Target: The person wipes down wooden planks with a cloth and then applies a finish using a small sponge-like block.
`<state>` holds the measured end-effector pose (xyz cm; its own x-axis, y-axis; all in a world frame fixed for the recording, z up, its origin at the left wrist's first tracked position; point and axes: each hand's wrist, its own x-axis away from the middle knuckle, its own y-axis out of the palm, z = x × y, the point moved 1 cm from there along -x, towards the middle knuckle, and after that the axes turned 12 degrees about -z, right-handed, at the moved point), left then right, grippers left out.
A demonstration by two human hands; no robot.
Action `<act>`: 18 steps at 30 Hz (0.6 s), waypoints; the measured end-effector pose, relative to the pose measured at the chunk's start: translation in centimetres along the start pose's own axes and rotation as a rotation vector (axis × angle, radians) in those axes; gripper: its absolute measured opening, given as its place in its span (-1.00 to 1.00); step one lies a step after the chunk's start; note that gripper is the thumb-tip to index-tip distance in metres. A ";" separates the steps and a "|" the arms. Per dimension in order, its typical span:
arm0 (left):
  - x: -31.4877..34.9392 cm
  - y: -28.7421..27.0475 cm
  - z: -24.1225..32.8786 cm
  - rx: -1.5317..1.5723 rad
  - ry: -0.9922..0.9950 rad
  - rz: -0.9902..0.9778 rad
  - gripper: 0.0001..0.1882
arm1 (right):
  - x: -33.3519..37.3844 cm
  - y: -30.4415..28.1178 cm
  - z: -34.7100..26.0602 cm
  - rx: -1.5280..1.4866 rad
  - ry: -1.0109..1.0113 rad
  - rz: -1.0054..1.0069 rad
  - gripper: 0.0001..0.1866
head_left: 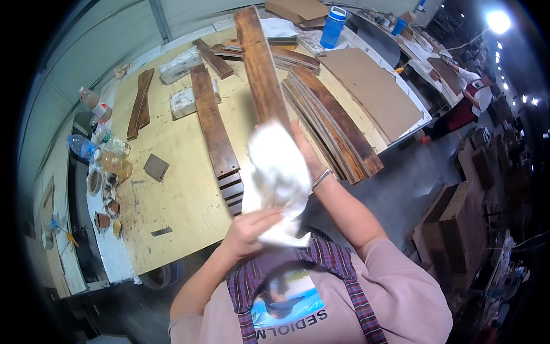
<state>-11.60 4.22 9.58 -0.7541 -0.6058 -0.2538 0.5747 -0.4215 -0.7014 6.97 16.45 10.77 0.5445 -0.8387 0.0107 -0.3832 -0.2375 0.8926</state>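
My left hand (252, 230) grips a white cloth (279, 172), which is smeared by motion and lies over the near end of a brown wooden plank (258, 63). My right hand (308, 153) holds that plank by its edge, partly hidden behind the cloth. The plank slants up and away over the worktable (177, 229). Left of it, another brown plank (211, 120) rests with its far part on a whitish wrapped block (186, 104). Several planks (338, 132) lie stacked side by side to the right of my right hand.
Bottles (114, 166) and small pots (103, 220) line the table's left edge. Two crossed planks (141, 103) and a small dark square piece (156, 167) lie nearby. At the back stand a blue bottle (333, 28) and a brown board (372, 92). A co-worker (472, 94) is at the far right.
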 end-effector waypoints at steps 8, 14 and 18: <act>-5.4 -5.3 1.4 -0.152 -0.076 0.356 -0.37 | 3.2 0.3 1.7 -0.016 0.233 0.141 -0.32; -6.0 -14.3 -5.0 -0.626 -0.106 0.635 -0.48 | 9.7 -2.6 2.7 0.030 0.599 -0.315 -0.13; -3.1 -20.0 -9.6 0.312 -0.324 1.078 -0.61 | 12.1 -3.3 2.9 0.132 0.630 -0.193 -0.10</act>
<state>-23.77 20.98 18.00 0.2626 -0.8760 -0.4045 0.9550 0.2959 -0.0209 12.64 5.67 6.63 0.9285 -0.3381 0.1534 -0.3015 -0.4456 0.8430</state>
